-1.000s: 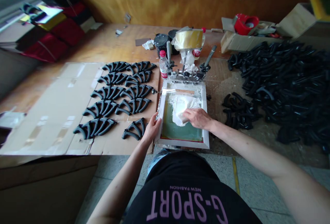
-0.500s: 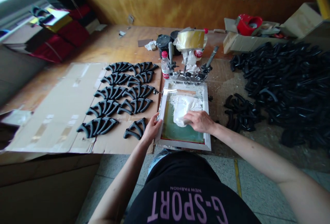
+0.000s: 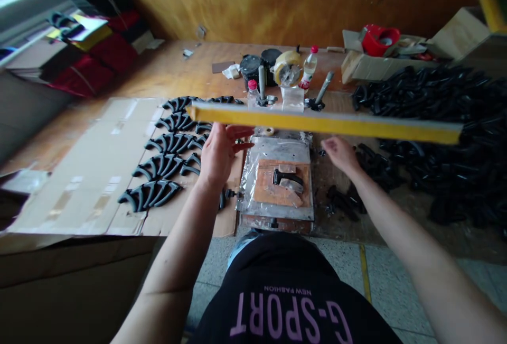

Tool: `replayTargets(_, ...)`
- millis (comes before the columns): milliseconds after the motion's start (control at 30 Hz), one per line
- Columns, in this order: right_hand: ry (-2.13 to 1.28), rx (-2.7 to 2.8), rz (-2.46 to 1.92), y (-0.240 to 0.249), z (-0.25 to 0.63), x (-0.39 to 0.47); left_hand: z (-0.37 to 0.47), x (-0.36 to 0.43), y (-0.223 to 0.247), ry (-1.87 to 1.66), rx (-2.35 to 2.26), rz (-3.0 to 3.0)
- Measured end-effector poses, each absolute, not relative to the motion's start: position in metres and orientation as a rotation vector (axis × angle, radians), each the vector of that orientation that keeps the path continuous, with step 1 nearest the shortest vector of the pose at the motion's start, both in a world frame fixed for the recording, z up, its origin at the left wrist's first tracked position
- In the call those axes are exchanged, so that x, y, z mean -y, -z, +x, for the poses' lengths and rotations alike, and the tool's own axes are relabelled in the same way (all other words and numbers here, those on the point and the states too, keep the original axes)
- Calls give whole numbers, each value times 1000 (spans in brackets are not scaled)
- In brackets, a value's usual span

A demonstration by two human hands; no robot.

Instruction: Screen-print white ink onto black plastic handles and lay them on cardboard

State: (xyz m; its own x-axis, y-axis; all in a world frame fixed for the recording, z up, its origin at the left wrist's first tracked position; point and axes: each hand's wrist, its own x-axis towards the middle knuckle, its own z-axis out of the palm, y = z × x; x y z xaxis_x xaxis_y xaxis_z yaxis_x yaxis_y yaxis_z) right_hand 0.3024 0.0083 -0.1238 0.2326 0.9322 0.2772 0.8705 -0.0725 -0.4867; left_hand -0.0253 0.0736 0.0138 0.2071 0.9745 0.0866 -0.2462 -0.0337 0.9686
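Note:
A black curved plastic handle (image 3: 292,179) lies on an orange-brown pad on the metal plate (image 3: 277,148) of the printing stand. Above the plate, a long yellow-and-grey bar (image 3: 325,122) crosses the view; it looks like the screen frame raised and seen edge-on. My left hand (image 3: 219,151) is open, just under the bar's left part, its fingers spread toward the plate. To the right of the plate, my right hand (image 3: 338,152) hovers below the bar. Its fingers are bent and blurred, and I cannot tell whether they hold anything.
Rows of black handles (image 3: 154,195) lie on cardboard (image 3: 83,175) at left. A large heap of handles (image 3: 467,169) covers the right. Two upright posts (image 3: 261,77), black tubs (image 3: 251,66), a tape roll (image 3: 288,69) and a bottle (image 3: 309,66) stand behind the plate.
The screen frame has left the plate and swung up, uncovering the handle there. My left hand has moved up and let go of its edge. My right hand has moved up and right, off the screen.

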Motion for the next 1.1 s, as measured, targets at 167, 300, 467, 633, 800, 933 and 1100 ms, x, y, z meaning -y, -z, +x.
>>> replayTargets(167, -311, 2056, -2035, 160, 216, 27, -9, -54, 10, -1173, -928, 953)
replayTargets(300, -373, 1903, -2168, 142, 162, 36, -9, 13, 73, -502, -1050, 684)
replayTargets(467, -572, 2132, -1490, 125, 134, 53, -39, 50, 117, -704, -1142, 501)
replayTargets(633, -400, 2019, -2112, 147, 240, 78, -139, 43, 151, -918, -1643, 601)
replayTargets(800, -536, 2047, -2585, 188, 327, 117, -202, 37, 191, -652, -1942, 562)
replayTargets(933, -449, 1918, -2562, 196, 326, 123, -213, 13, 194, -334, -1970, 760)
replayTargets(1100, -213, 1845, -2239, 165, 283, 88, -211, -22, 159, -77, -1961, 1026)
